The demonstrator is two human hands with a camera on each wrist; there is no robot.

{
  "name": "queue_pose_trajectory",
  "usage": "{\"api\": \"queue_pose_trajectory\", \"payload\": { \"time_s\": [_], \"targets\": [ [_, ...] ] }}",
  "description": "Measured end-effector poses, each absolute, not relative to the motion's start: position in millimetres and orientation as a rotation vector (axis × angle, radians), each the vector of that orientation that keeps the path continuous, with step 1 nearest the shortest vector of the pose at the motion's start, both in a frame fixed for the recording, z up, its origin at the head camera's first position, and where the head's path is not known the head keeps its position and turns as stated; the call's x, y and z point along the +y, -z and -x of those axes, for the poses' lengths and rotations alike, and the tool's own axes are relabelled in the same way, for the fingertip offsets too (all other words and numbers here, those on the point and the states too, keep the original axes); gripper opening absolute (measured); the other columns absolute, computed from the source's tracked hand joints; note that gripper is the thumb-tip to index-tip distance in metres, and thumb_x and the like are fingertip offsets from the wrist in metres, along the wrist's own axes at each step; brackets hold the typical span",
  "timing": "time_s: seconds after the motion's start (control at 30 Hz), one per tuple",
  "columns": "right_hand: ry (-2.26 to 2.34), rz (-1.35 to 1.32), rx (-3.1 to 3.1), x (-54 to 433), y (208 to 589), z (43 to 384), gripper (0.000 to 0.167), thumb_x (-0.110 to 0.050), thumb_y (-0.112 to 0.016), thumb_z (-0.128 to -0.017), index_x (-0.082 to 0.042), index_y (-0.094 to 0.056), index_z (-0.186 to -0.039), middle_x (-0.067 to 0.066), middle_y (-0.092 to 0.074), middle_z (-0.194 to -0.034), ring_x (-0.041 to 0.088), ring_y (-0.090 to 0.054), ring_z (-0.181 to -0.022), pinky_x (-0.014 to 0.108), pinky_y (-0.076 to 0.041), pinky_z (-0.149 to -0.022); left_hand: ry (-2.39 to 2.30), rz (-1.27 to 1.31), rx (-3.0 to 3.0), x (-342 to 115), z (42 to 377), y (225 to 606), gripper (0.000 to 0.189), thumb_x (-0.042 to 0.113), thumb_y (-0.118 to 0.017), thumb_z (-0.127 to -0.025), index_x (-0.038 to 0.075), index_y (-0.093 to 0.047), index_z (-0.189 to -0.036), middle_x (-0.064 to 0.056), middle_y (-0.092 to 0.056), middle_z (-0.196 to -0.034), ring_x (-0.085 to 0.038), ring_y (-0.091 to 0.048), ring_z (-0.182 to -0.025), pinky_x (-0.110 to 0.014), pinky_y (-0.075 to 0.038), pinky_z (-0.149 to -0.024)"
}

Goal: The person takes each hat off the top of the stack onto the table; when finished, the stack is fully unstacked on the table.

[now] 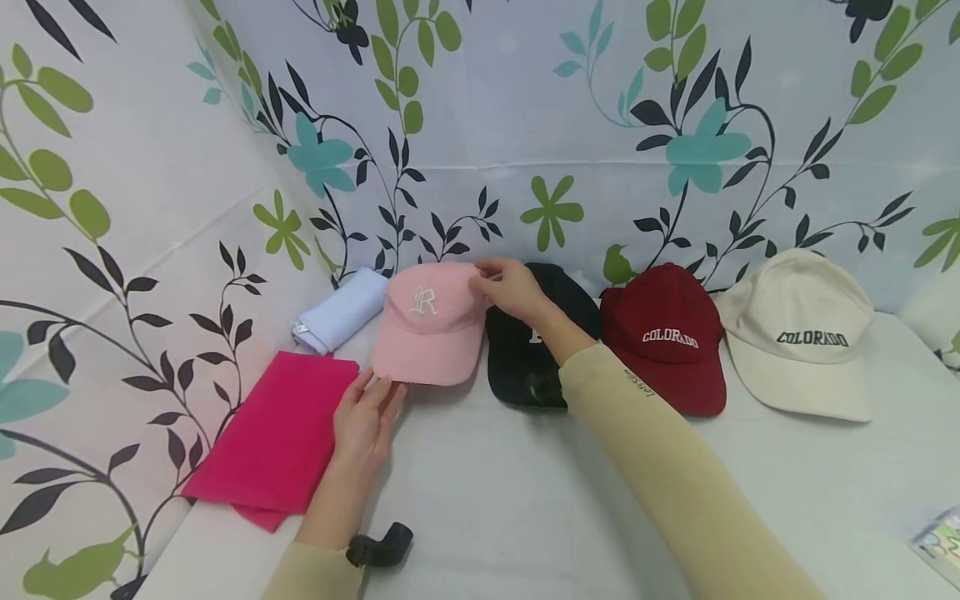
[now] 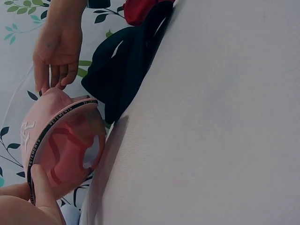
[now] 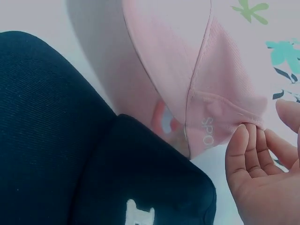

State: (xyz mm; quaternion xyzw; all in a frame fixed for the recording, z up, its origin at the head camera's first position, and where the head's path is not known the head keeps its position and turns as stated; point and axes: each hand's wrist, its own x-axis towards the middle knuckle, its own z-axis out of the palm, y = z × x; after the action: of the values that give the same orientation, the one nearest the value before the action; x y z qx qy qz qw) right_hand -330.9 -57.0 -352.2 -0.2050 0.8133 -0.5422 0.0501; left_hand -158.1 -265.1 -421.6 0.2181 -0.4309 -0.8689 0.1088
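A pink baseball cap [image 1: 432,321] with a white letter on its front is tipped up, and the left wrist view looks into its hollow past a black lettered band [image 2: 55,123]. At the lower left of its brim is my left hand [image 1: 365,421], holding the edge with thumb and fingers. My right hand [image 1: 516,290] grips the right side of the crown, fingertips curled against the fabric [image 3: 220,119]. Just right of the pink cap sits a black cap [image 1: 517,358], partly hidden behind my right forearm.
Farther right stand a dark red cap [image 1: 667,325] and a cream cap [image 1: 802,333], both lettered. Left lie a folded bright pink cloth [image 1: 277,433] and a rolled light blue cloth [image 1: 341,312]. A leaf-patterned curtain [image 1: 480,108] hangs behind the white table [image 1: 480,500].
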Motion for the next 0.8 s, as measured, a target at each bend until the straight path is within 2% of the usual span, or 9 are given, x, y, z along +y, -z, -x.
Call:
{"api": "queue_pose_trajectory", "payload": {
  "time_s": [0.2, 0.33, 0.47, 0.67, 0.8],
  "targets": [
    [1.701, 0.616, 2.460, -54.6, 359.0, 332.8, 0.043, -0.018, -0.063, -0.100, -0.001, -0.057, -0.139, 0.016, -0.059, -0.127, 0.028, -0.059, -0.113, 0.039, -0.056, -0.092, 2.553, -0.637, -1.245, -262.1, 167.7, 426.2, 0.059, 0.003, -0.055, -0.103, 0.007, -0.030, -0.156, -0.010, -0.044, -0.141, -0.022, -0.054, -0.123, -0.029, -0.052, -0.096],
    [1.684, 0.599, 2.451, -53.9, 365.9, 332.3, 0.044, -0.019, -0.062, -0.101, -0.002, -0.055, -0.142, 0.017, -0.058, -0.130, 0.029, -0.058, -0.116, 0.040, -0.054, -0.095, 2.558, -0.640, -1.274, -260.8, 167.8, 432.9, 0.060, 0.000, -0.054, -0.103, 0.005, -0.028, -0.156, -0.011, -0.043, -0.141, -0.024, -0.053, -0.124, -0.029, -0.053, -0.096],
    [1.591, 0.580, 2.467, -53.3, 368.7, 331.0, 0.049, -0.023, -0.060, -0.102, -0.002, -0.052, -0.145, 0.017, -0.055, -0.137, 0.028, -0.056, -0.121, 0.039, -0.052, -0.098, 2.551, -0.681, -1.308, -258.9, 165.6, 437.2, 0.061, 0.003, -0.056, -0.103, 0.005, -0.028, -0.156, -0.012, -0.042, -0.142, -0.024, -0.052, -0.126, -0.029, -0.053, -0.095],
    [1.429, 0.569, 2.503, -51.2, 367.1, 328.6, 0.056, -0.030, -0.058, -0.103, -0.002, -0.046, -0.150, 0.016, -0.054, -0.141, 0.028, -0.063, -0.112, 0.039, -0.051, -0.099, 2.539, -0.696, -1.312, -255.7, 165.1, 440.3, 0.059, 0.002, -0.055, -0.103, 0.003, -0.030, -0.156, -0.014, -0.042, -0.142, -0.025, -0.052, -0.126, -0.029, -0.053, -0.094],
    [1.392, 0.576, 2.513, -48.6, 369.1, 328.6, 0.058, -0.031, -0.057, -0.103, -0.001, -0.044, -0.151, 0.016, -0.053, -0.143, 0.027, -0.063, -0.112, 0.039, -0.050, -0.100, 2.534, -0.689, -1.361, -253.9, 164.9, 441.7, 0.060, 0.001, -0.054, -0.103, 0.002, -0.028, -0.156, -0.016, -0.041, -0.143, -0.026, -0.052, -0.125, -0.030, -0.053, -0.094]
  ]
}}
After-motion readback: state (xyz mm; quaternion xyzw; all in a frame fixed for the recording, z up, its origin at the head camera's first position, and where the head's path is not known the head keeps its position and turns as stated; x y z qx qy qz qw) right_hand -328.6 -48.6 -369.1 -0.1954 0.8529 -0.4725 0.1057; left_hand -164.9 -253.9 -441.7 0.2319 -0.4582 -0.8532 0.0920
